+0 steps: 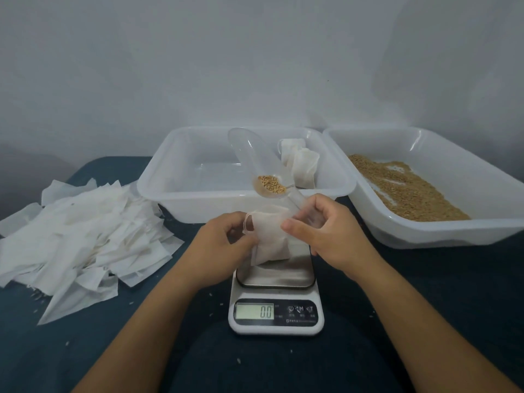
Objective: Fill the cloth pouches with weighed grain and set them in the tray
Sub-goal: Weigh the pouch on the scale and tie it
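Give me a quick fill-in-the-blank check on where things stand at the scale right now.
1. The scale display reads ____.
2. The clear scoop in the right hand holds a little ____.
3. The left hand pinches the pouch above the scale's ____ platform.
4. The number of filled pouches lying in the middle tray is ____.

Missing words: 0.0; grain; steel; two

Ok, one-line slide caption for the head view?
Both hands, left and right, hold a cloth pouch above the scale, right also gripping a grain scoop.
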Available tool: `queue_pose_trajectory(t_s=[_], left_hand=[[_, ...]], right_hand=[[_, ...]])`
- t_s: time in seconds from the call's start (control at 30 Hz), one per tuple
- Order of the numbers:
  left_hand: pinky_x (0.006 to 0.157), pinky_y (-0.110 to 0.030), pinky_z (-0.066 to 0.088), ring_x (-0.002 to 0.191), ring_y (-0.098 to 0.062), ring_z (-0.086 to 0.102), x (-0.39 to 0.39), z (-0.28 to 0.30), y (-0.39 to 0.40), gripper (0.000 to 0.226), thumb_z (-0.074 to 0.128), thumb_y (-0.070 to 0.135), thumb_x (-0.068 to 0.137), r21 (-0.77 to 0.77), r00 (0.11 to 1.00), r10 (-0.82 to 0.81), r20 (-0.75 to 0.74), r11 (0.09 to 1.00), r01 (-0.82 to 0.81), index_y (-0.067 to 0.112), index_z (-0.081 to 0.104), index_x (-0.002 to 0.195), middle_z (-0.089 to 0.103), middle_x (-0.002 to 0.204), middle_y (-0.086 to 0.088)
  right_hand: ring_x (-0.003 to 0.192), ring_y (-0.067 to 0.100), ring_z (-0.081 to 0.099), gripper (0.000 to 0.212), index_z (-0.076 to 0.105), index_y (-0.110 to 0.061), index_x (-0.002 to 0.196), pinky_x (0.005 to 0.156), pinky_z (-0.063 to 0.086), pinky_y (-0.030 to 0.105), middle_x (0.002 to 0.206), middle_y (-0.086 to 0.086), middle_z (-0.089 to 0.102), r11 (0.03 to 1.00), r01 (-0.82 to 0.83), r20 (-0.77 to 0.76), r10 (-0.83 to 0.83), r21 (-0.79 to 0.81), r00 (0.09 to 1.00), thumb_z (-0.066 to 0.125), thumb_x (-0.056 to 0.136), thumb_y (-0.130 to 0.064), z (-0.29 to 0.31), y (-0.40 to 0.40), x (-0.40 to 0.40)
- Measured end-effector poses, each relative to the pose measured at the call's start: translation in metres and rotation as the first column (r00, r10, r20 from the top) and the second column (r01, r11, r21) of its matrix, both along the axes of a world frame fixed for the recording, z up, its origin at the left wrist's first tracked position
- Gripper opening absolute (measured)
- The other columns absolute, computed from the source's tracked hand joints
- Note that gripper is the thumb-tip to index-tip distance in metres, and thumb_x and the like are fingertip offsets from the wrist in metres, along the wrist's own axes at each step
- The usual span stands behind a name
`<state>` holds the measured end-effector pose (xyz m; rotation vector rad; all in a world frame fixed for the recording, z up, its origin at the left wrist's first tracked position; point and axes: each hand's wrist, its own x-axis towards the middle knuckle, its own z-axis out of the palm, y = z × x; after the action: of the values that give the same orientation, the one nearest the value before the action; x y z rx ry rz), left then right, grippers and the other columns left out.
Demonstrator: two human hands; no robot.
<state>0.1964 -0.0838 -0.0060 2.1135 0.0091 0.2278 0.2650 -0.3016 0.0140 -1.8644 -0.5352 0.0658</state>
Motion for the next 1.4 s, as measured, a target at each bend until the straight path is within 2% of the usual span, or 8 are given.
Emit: queue_pose_trajectory(t_s=[0.13,0.23,0.37,0.6,0.9,1.07,1.33,1.4], left_hand=[[0.076,-0.031,0.055,0.079,-0.006,0.068,0.003,-0.006,0.004,0.006,0.068,0.034,0.093,-0.016,0.999,0.052,0.001,0.999,-0.052,0.033,0.074,0.092,0.074,0.085,0.01],[0.066,-0.024,0.043,0.063,-0.001,0.058,0.007,-0.012,0.004,0.022,0.064,0.041,0.097,0.027,0.993,0.12,-0.01,0.993,-0.119,0.026,0.071,0.082,0.07,0.074,0.01],[0.062,-0.024,0.041,0.058,0.005,0.057,0.011,-0.017,0.01,0.03,0.059,0.05,0.098,0.018,0.97,0.233,-0.065,0.972,-0.233,0.028,0.072,0.082,0.065,0.065,0.023],[0.045,-0.025,0.05,0.055,-0.011,0.064,0.017,-0.019,0.021,0.024,0.062,0.041,0.098,-0.119,0.916,0.38,-0.127,0.911,-0.394,0.026,0.073,0.083,0.066,0.061,0.015],[0.043,-0.02,0.047,0.07,-0.015,0.066,0.017,-0.019,0.019,0.017,0.063,0.041,0.098,-0.154,0.905,0.406,-0.124,0.893,-0.422,0.028,0.074,0.095,0.071,0.084,0.005],[0.041,-0.017,0.044,0.049,-0.002,0.06,0.016,-0.02,0.015,0.017,0.064,0.04,0.097,-0.187,0.928,0.356,-0.109,0.91,-0.37,0.031,0.073,0.086,0.07,0.069,0.009],[0.042,-0.016,0.044,0.052,0.003,0.06,0.016,-0.021,0.015,0.018,0.063,0.043,0.097,-0.147,0.937,0.336,-0.092,0.926,-0.347,0.034,0.072,0.085,0.067,0.067,0.023],[0.049,-0.018,0.046,0.056,0.005,0.061,0.017,-0.022,0.014,0.018,0.063,0.046,0.096,-0.119,0.938,0.334,-0.089,0.932,-0.343,0.034,0.072,0.085,0.068,0.07,0.025]], right_hand=[[0.06,0.006,0.059,0.036,0.062,-0.031,0.08,0.063,0.053,0.035,0.081,-0.002,0.071,0.998,0.046,0.045,-0.044,-0.047,0.998,0.082,0.074,-0.06,-0.002,0.0,-0.001],[0.055,0.006,0.059,0.035,0.062,-0.03,0.081,0.053,0.052,0.025,0.083,-0.003,0.071,0.995,0.101,0.087,-0.098,-0.028,0.991,0.079,0.077,-0.061,-0.003,-0.002,-0.002],[0.048,0.007,0.059,0.038,0.06,-0.03,0.081,0.049,0.048,0.017,0.079,-0.001,0.07,0.988,0.157,0.114,-0.156,0.006,0.981,0.073,0.078,-0.065,-0.003,-0.002,-0.002],[0.042,0.006,0.058,0.034,0.06,-0.022,0.083,0.044,0.043,0.012,0.068,-0.01,0.067,0.981,0.192,0.12,-0.195,0.037,0.974,0.077,0.086,-0.051,-0.004,-0.006,0.003],[0.043,0.003,0.057,0.03,0.061,-0.023,0.082,0.044,0.043,0.012,0.073,-0.013,0.068,0.979,0.203,0.111,-0.204,0.02,0.973,0.078,0.086,-0.048,-0.004,-0.008,0.005],[0.045,0.003,0.059,0.031,0.062,-0.023,0.083,0.044,0.044,0.012,0.075,-0.014,0.068,0.977,0.215,0.113,-0.213,-0.004,0.97,0.078,0.086,-0.049,-0.005,-0.009,0.005],[0.045,0.001,0.057,0.028,0.062,-0.022,0.083,0.043,0.043,0.01,0.075,-0.014,0.067,0.974,0.225,0.086,-0.222,-0.031,0.971,0.077,0.088,-0.046,-0.003,-0.008,0.003],[0.044,0.001,0.056,0.027,0.062,-0.023,0.084,0.043,0.044,0.011,0.073,-0.016,0.067,0.972,0.232,0.072,-0.229,-0.03,0.971,0.077,0.089,-0.045,0.001,-0.009,0.002]])
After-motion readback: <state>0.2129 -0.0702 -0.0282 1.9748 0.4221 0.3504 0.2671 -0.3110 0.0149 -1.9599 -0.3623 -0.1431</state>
